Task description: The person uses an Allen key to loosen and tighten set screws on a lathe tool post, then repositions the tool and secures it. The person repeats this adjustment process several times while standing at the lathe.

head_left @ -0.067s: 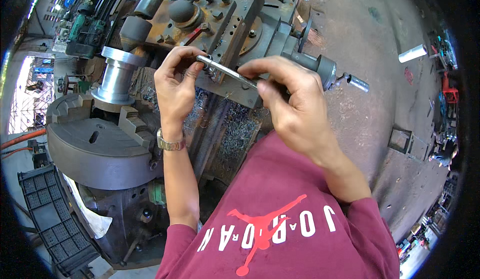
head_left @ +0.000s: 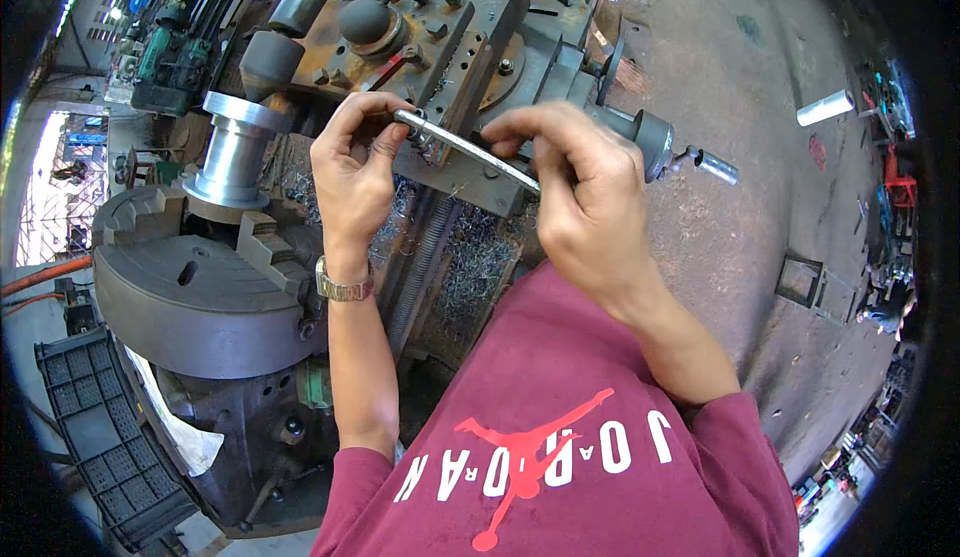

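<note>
your left hand pinches one end of the thin metal bar above the lathe; your right hand is at its other end, grip unclear. the step appears to be manual handling; the next move calls for a steady left pinch. the black crate's contents are indistinct.

Soft daylight, strong fisheye bend
The window grille glares white at left; the metal spool gleams; the right hand blurs slightly; edges darken to black.
</note>
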`<state>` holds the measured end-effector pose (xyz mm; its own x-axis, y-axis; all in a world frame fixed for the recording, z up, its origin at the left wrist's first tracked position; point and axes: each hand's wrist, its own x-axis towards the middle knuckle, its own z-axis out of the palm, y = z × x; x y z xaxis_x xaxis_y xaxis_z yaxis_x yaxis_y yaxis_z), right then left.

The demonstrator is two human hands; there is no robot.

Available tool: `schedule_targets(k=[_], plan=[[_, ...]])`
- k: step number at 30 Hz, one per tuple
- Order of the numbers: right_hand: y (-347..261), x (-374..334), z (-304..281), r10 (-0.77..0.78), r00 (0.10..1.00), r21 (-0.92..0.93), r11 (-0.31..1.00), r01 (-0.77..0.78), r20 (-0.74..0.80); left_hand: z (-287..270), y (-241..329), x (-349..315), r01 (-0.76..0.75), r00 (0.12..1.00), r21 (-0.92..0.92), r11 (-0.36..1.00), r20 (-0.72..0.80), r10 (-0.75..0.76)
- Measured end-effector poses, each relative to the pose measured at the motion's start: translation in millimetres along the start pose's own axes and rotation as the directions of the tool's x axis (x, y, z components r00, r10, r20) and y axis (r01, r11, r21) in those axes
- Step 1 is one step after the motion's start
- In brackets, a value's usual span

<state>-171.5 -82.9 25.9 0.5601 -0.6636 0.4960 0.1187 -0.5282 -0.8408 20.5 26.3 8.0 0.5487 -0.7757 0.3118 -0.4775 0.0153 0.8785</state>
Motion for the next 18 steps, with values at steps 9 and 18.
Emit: schedule_targets(k=[9,18], plan=[[62,43,11,0.067,0.855,0.091,0.996,-0.024,-0.514,0,-2,3,0.043,0.999,0.035,0.998,-0.029,-0.042],[112,161,100,-0.399,0.851,-0.248,0.912,0.327,-0.342,8,-8,3,0.058,0.994,-0.083,0.995,-0.091,-0.065]])
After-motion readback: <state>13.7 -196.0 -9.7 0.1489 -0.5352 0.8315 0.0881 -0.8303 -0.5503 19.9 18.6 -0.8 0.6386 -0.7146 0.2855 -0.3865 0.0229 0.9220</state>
